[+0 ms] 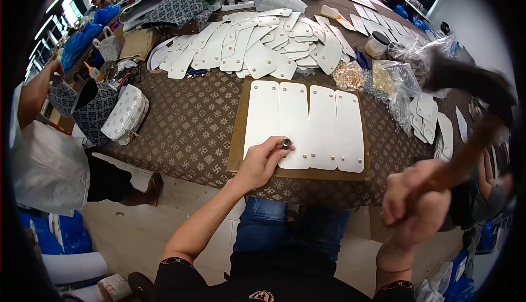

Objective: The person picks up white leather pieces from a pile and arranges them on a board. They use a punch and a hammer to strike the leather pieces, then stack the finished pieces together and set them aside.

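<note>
My left hand pinches a short metal rivet setter, which stands over the lower part of a white leather-like strip. Several such strips lie side by side on a brown board, with gold-coloured rivets near their top ends and some of their bottom ends. Raised at the right, my right hand is closed round the wooden handle of a hammer. Hammer and hand are blurred. What lies directly under the setter is hidden.
A heap of riveted white strips covers the table's far side. Right of it are bags of rivets and a jar. A white patterned pouch lies at left, near a standing person. More white strips lie at right.
</note>
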### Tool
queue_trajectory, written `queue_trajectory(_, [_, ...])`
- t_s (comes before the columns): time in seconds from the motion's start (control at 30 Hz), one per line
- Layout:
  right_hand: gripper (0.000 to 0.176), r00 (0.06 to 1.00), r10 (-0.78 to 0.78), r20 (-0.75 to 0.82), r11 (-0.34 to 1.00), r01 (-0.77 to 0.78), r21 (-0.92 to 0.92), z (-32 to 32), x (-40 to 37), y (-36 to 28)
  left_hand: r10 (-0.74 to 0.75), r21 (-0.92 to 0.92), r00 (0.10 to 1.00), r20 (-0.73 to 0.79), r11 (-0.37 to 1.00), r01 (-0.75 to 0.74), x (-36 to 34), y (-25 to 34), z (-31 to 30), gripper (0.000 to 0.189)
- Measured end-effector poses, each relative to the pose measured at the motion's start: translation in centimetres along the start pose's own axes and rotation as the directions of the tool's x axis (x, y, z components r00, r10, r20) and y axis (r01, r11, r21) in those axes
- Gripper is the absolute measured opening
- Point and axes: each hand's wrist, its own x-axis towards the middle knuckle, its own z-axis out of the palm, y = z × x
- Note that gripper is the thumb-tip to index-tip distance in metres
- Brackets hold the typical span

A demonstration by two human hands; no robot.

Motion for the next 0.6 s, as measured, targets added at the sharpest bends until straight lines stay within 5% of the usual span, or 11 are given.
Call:
queue_trajectory(0.07, [0.033, 0.913, -0.359, -0.193, 0.785, 0.407, 0.468, 2.4, 0.9, -0.5, -0.017, 0.022, 1.0, -0.003, 1.0, 0.017, 0.0, 0.3, -0.2, 0.021])
queue_trajectory(0.1, [0.033, 0.969, -0.247, -0.019, 0.969, 0.247, 0.023, 2.4, 0.8, 0.8, -0.016, 0.022, 1.0, -0.004, 1.0, 0.016, -0.1, 0.5, -0.4, 0.021])
queue_trajectory(0.13, [0.034, 0.995, -0.064, 0.081, 0.887, 0.094, -0.453, 2.1, 0.9, 3.3, -0.056, 0.081, 0.998, 0.025, 0.995, 0.054, 0.0, 0.8, -0.7, 0.021])
queue_trajectory(0.2, [0.021, 0.928, 0.286, 0.24, 0.838, -0.12, -0.532, 2.0, 0.9, 9.5, -0.071, 0.096, 0.997, 0.038, 0.993, 0.067, -0.8, 0.9, -0.7, 0.021])
queue_trajectory(0.27, [0.022, 0.901, 0.418, 0.113, 0.866, -0.358, -0.35, 1.9, 0.1, 9.3, 0.017, -0.002, 1.0, -0.024, 1.0, -0.017, 0.0, 0.4, 0.0, 0.022])
queue_trajectory(0.33, [0.027, 0.916, 0.399, -0.039, 0.876, -0.394, -0.278, 1.9, -0.5, 12.1, -0.056, -0.003, 0.998, 0.014, 0.998, 0.057, 0.1, 1.0, -0.3, 0.023])
queue_trajectory(0.4, [0.039, 0.974, 0.098, -0.204, 0.62, -0.22, -0.753, 1.2, 0.8, 13.5, 0.026, -0.041, 1.0, 0.002, 0.999, -0.026, -0.1, 0.0, 0.1, 0.024])
queue_trajectory(0.43, [0.048, 0.966, 0.115, -0.233, 0.484, -0.259, -0.836, 0.6, 1.6, 14.3, 0.007, -0.035, 1.0, 0.002, 0.999, -0.007, 0.0, 0.0, 0.0, 0.024])
queue_trajectory(0.6, [0.053, 0.949, 0.211, -0.232, 0.407, -0.301, -0.862, 0.6, 4.7, 14.7, -0.109, -0.071, 0.994, 0.011, 0.991, 0.11, -0.1, 0.3, -0.1, 0.022])
